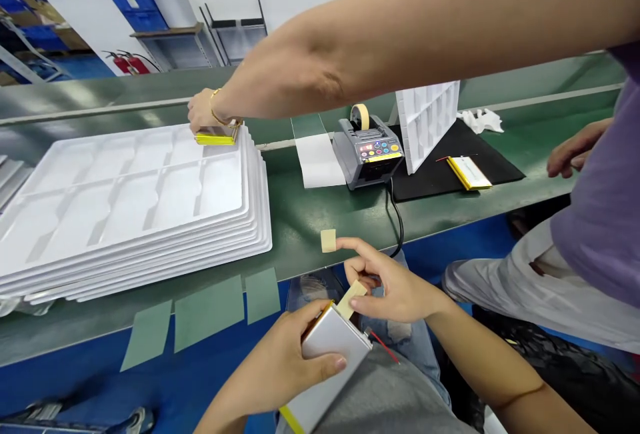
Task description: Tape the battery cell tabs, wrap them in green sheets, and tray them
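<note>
My left hand [280, 357] is wrapped round a silver pouch battery [335, 361] with yellow edges, held tilted over my lap. A red wire [384, 346] sticks out from the battery's top end. My right hand [395, 287] is at that end, its thumb on a short strip of cream tape [351, 299] that touches the battery's top edge. Another small piece of tape [328, 241] clings to my right index fingertip, which points out toward the bench. The other right fingers are curled and partly hidden.
A co-worker's arm [320, 54] crosses above, its hand holding yellow-edged batteries [216, 137] at stacked white trays [125, 201]. A tape dispenser [370, 151] stands on the green bench [295, 221]. Right of it, another battery [469, 173] lies on a black mat [430, 184] beside an upright tray [430, 121].
</note>
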`<state>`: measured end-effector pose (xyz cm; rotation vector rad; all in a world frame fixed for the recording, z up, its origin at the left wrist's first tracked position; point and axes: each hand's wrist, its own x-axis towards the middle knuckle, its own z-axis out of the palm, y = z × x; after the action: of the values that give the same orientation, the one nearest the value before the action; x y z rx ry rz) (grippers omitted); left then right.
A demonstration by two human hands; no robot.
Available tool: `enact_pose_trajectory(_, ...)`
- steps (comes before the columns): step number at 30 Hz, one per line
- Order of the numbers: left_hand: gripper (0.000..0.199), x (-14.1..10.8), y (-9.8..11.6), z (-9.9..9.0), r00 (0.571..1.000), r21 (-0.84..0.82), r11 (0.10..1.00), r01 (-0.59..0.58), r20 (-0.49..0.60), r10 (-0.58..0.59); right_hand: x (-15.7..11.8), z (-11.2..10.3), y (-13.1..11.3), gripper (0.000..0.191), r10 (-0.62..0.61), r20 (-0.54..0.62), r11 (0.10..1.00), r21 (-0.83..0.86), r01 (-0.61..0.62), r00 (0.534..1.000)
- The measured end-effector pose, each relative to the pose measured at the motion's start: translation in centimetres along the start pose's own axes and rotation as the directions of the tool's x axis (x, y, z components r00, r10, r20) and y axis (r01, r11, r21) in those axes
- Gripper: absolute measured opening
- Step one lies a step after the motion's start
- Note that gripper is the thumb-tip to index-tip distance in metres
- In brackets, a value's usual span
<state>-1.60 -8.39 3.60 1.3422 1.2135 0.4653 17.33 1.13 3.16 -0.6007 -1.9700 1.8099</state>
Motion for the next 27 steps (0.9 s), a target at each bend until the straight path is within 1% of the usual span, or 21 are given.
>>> enact_pose_trajectory(3,0.022,-0.1,-0.2,0.0,1.000,0.015,1.000,0.004,0.015,-0.004,0.0,0.3,0.1,0.065,0.015,-0.006,0.999,-0.048,-0.015,1.000)
enact_pose_trajectory(8,0.024,0.1,-0.3,-0.1,1.000,0.004,1.000,0.005,0.009,-0.005,0.1,0.4,0.5,0.064,0.035,-0.025,0.994,-0.103,-0.037,0.999)
enact_pose_trajectory(13,0.026,0.1,-0.4,0.0,1.000,0.032,0.999,0.010,-0.004,-0.010,0.2,0.8,0.5,0.066,0.030,-0.064,0.968,-0.245,-0.045,0.997)
enact_pose_trajectory(16,0.031,0.0,-0.3,0.1,0.999,0.058,0.998,0.022,-0.025,-0.021,0.2,1.1,0.3,0.067,0.029,-0.116,0.930,-0.361,-0.069,0.993)
enact_pose_trajectory(18,0.033,0.0,-0.3,0.2,0.998,0.096,0.994,0.044,-0.056,-0.038,0.3,1.1,0.1,0.070,0.040,-0.148,0.885,-0.454,-0.104,0.988)
enact_pose_trajectory(21,0.033,-0.2,-0.3,0.5,0.991,0.163,0.984,0.073,-0.121,-0.053,0.2,0.9,0.0,0.077,0.087,-0.149,0.809,-0.566,-0.157,0.985)
enact_pose_trajectory(23,0.033,-0.3,-0.6,0.6,0.988,0.174,0.981,0.084,-0.142,-0.059,0.0,0.5,0.0,0.085,0.116,-0.137,0.787,-0.592,-0.175,0.984)
enact_pose_trajectory(24,0.034,-0.4,-0.7,0.7,0.987,0.172,0.981,0.091,-0.148,-0.066,-0.1,0.4,0.1,0.089,0.109,-0.139,0.788,-0.592,-0.171,0.984)
enact_pose_trajectory(25,0.035,-0.5,-0.9,0.7,0.985,0.171,0.980,0.101,-0.156,-0.074,-0.3,0.4,0.1,0.092,0.077,-0.152,0.799,-0.582,-0.152,0.985)
enact_pose_trajectory(27,0.037,-0.6,-1.2,0.7,0.979,0.174,0.977,0.125,-0.183,-0.093,-0.7,0.5,0.2,0.089,-0.062,-0.207,0.848,-0.527,-0.058,0.976)
